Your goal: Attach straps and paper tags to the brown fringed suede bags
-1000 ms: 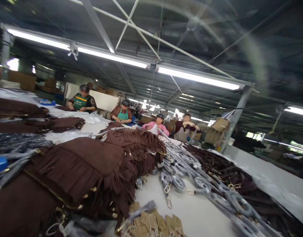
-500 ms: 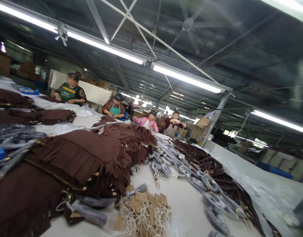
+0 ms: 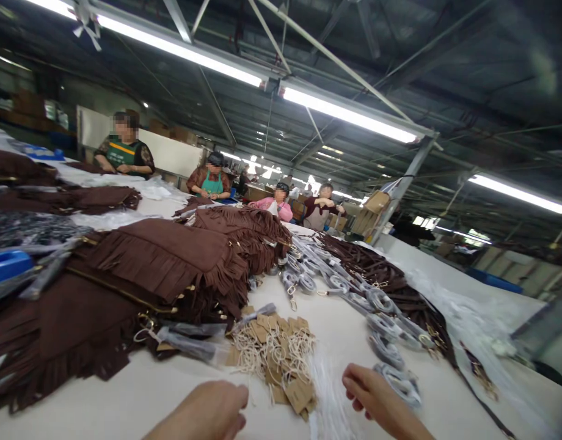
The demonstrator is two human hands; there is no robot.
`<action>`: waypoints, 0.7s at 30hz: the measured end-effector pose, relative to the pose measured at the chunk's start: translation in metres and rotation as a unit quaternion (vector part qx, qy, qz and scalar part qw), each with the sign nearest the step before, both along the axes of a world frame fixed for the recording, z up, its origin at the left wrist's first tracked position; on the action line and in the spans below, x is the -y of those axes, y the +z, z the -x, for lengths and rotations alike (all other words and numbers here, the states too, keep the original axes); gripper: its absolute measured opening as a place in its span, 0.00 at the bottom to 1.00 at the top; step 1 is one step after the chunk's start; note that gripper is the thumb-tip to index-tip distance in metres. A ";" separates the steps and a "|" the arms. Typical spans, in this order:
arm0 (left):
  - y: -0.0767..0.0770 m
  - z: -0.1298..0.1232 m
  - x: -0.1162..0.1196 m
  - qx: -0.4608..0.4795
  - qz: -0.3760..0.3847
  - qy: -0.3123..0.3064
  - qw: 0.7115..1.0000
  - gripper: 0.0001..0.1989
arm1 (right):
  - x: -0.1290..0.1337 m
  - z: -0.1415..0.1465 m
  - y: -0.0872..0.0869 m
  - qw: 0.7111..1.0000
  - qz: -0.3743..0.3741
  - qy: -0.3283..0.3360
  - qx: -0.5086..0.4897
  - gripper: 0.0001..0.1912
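Observation:
My left hand [image 3: 212, 406] reaches in at the bottom, its fingers loosely bent and holding nothing visible. It is over the white table [image 3: 138, 397], left of a heap of brown paper hang tags [image 3: 299, 394] with white strings. My right hand [image 3: 372, 394] hovers on the other side, fingers half bent and apart, with nothing in them. Between the hands, beside the tags, lies a bundle of thin clear plastic strips [image 3: 329, 391]. Close to my right hand are coiled straps in grey wrapping [image 3: 402, 385]. Brown fringed bags [image 3: 157, 250] are piled at the left.
Dark brown straps [image 3: 368, 266] with metal clasps run along the right side, next to crumpled clear plastic [image 3: 473, 318]. A blue object [image 3: 8, 267] lies at the far left. Several co-workers, one in a green apron [image 3: 124, 156], are across the table.
Both my hands have come into view from the bottom edge. The view has tilted down, so the table's near part shows more. The heaps look unmoved.

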State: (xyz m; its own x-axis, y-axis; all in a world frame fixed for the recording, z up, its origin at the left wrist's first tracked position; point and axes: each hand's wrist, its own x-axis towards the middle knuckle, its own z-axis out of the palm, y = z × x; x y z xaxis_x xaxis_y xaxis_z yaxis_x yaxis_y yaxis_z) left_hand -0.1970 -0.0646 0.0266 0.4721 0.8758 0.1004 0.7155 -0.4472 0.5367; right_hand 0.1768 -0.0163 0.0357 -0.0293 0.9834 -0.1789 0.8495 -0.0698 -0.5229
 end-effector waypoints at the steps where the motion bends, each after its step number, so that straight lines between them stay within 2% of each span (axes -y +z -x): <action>1: 0.008 -0.008 -0.014 -0.037 0.018 -0.009 0.999 0.08 | -0.003 -0.002 -0.002 1.000 -0.005 -0.009 0.006 0.09; 4: 0.018 -0.024 -0.050 -0.079 0.009 0.016 0.997 0.11 | -0.009 -0.003 -0.014 0.999 -0.021 -0.040 0.014 0.10; 6: 0.010 -0.028 -0.068 -0.079 -0.004 0.036 0.996 0.13 | -0.011 -0.001 -0.024 0.998 -0.016 -0.061 0.007 0.11; 8: -0.005 -0.029 -0.079 -0.078 -0.011 0.046 0.996 0.13 | -0.014 0.001 -0.033 0.997 0.002 -0.078 -0.009 0.12; 11: -0.028 -0.029 -0.085 -0.071 -0.020 0.049 0.996 0.12 | -0.018 0.000 -0.037 0.994 0.014 -0.103 -0.029 0.13; 13: -0.037 -0.029 -0.087 -0.066 -0.025 0.047 0.996 0.12 | -0.022 -0.003 -0.035 0.993 0.003 -0.114 -0.029 0.13; 17: -0.041 -0.031 -0.089 -0.057 -0.025 0.044 0.997 0.11 | -0.027 -0.001 -0.030 0.993 -0.005 -0.114 -0.011 0.16; 21: -0.040 -0.030 -0.090 -0.044 -0.026 0.041 0.998 0.11 | -0.029 0.011 -0.039 0.996 0.006 -0.093 -0.004 0.15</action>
State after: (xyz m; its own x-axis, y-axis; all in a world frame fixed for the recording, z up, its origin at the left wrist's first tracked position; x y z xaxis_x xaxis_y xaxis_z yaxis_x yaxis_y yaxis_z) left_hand -0.1666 0.0250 -0.0129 0.4079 0.9067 0.1073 0.7943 -0.4103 0.4480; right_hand 0.1654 0.0129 -0.0030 0.1521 0.9699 -0.1904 0.8167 -0.2318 -0.5284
